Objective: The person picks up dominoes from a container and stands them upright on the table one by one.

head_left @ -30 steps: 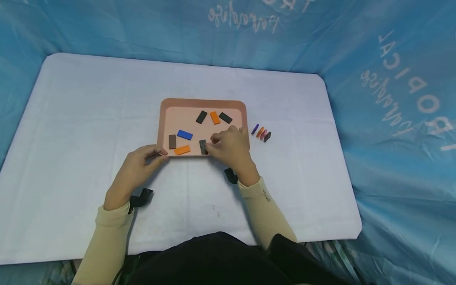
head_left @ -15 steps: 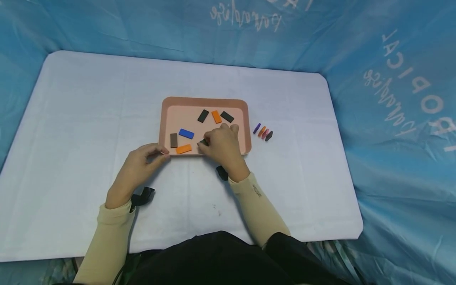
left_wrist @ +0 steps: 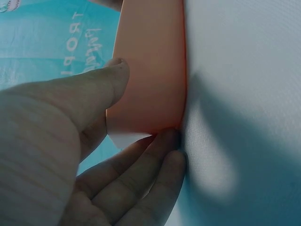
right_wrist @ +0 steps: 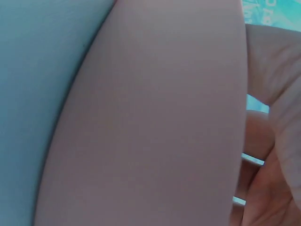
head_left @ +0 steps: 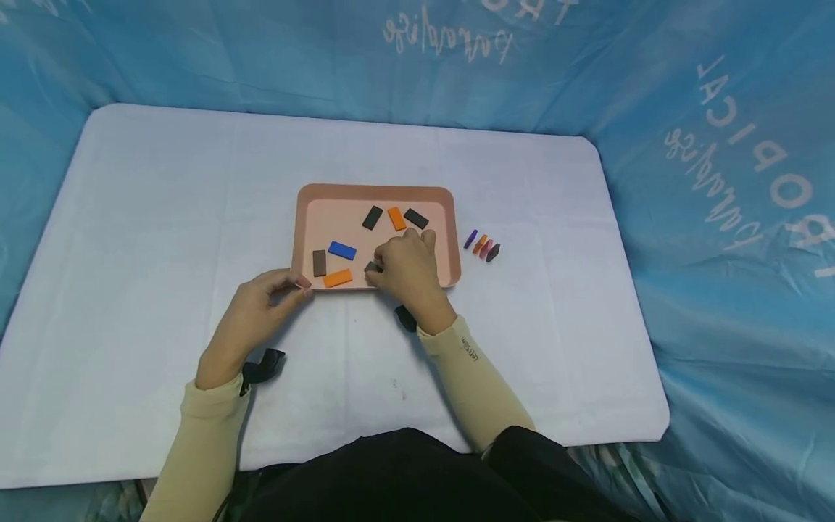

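Head: right fingers [head_left: 388, 254] around dark block [head_left: 372, 267]

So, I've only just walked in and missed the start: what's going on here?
A person's left hand grips the near left corner of a pink tray, while the right hand pinches a dark block inside it. Six other blocks show, spread about the tray; four more pieces lie in a row on the white table, right of the tray.
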The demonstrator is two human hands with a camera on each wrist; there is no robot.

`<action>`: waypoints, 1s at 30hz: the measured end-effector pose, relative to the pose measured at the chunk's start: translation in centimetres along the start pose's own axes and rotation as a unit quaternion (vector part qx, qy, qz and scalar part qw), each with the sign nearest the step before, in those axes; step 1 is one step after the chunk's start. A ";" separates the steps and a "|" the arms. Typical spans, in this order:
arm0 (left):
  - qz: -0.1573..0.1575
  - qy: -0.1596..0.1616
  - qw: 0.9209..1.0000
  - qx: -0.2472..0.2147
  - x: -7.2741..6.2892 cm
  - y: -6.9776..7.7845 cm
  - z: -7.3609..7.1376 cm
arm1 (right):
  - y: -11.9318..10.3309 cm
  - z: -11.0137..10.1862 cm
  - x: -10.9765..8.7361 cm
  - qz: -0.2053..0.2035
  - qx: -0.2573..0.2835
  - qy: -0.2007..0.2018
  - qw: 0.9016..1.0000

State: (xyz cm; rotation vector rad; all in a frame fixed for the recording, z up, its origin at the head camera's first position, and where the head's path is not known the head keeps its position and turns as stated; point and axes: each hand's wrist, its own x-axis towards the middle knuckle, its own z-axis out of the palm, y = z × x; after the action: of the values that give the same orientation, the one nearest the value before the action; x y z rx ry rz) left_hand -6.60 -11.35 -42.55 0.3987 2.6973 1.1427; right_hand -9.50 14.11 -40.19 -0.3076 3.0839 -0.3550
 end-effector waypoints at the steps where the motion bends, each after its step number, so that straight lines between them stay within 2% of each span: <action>1: 0.000 0.000 1.000 -0.001 0.0 0.0 0.0 | 0.0 0.0 0.0 0.000 -0.001 -0.002 1.000; 9: -0.001 0.004 1.000 -0.002 0.0 0.0 0.0 | 0.0 0.1 0.2 -0.004 -0.009 -0.007 1.000; 30: -0.003 0.002 1.000 -0.001 0.1 -0.2 0.0 | -0.1 -0.2 1.0 -0.002 -0.003 -0.059 0.998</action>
State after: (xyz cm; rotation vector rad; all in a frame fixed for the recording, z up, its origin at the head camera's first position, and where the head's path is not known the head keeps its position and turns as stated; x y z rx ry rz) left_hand -6.73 -11.45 -42.70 0.3886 2.6994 1.1463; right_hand -10.42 13.85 -39.97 -0.3228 2.9702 -0.3151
